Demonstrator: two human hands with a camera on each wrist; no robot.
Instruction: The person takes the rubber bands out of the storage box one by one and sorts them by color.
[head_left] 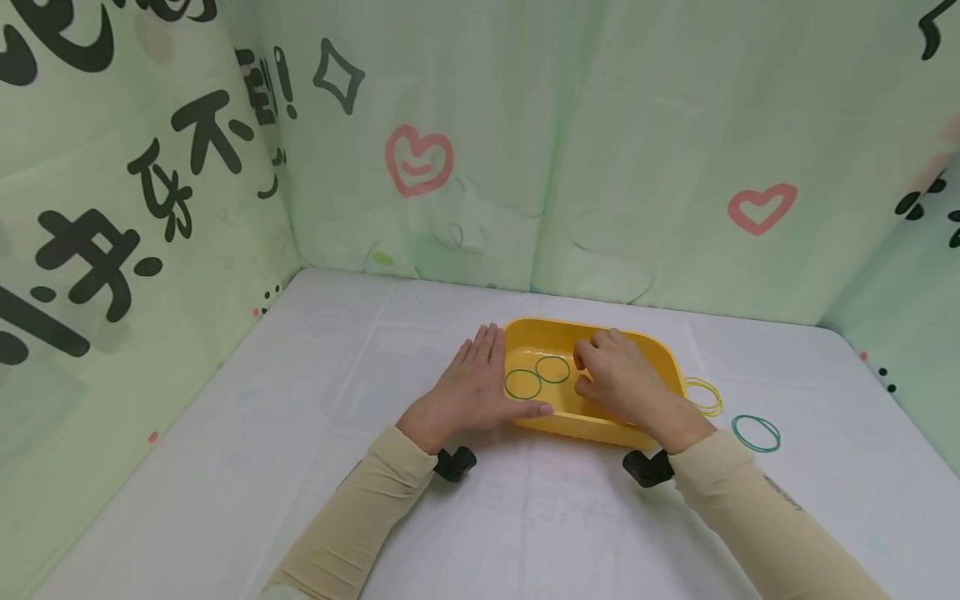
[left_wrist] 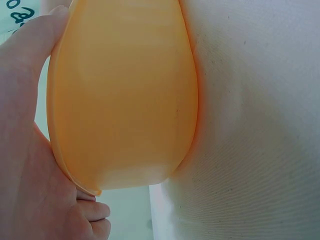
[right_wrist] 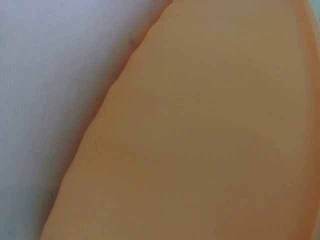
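A yellow plastic tray stands on the white table. Inside it, two thin green rubber bands lie side by side as rings at the left. My left hand rests against the tray's left end, fingers straight along the rim and thumb over the near edge. In the left wrist view, that hand lies along the rim, beside the tray's outer wall. My right hand reaches into the tray with fingers bent down, right of the bands; whether the fingertips pinch anything is hidden. The right wrist view shows only the tray's outer wall and table.
Yellow rubber bands lie against the tray's right end, and green rubber bands lie farther right on the table. Printed pale green curtains enclose the back and sides. Dark wrist camera mounts sit under both wrists.
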